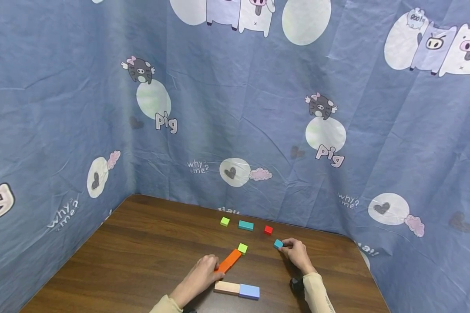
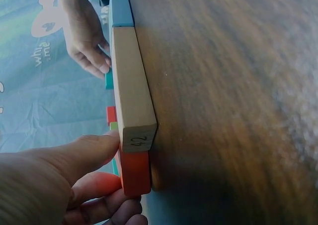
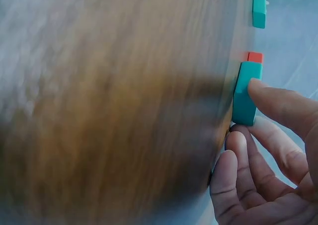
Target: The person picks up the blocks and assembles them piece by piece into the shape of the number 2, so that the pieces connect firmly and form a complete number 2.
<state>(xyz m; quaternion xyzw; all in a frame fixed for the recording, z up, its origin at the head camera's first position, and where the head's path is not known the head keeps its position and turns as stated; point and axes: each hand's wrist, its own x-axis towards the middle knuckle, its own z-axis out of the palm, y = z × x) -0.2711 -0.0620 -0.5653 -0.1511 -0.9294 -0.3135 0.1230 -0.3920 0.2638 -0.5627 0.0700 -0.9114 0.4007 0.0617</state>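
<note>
My left hand (image 1: 204, 270) grips the near end of a long orange block (image 1: 230, 261), which lies slanted on the table. In the left wrist view, the thumb is at the top edge of this orange block (image 2: 135, 173), with the other fingers curled beside it. A plain wooden block (image 2: 133, 81) marked 42 stands in front, end to end with a blue block (image 1: 249, 291). At the orange block's far end sits a lime green block (image 1: 242, 248). Farther right, my right hand (image 1: 297, 255) pinches a small teal block (image 3: 245, 97) between thumb and forefinger, close over the tabletop.
Along the back of the brown wooden table (image 1: 152, 248) lie another lime green block (image 1: 225, 221), a longer teal block (image 1: 246, 225) and a red block (image 1: 268, 230). A blue patterned curtain (image 1: 235, 130) hangs behind the table and along its left side.
</note>
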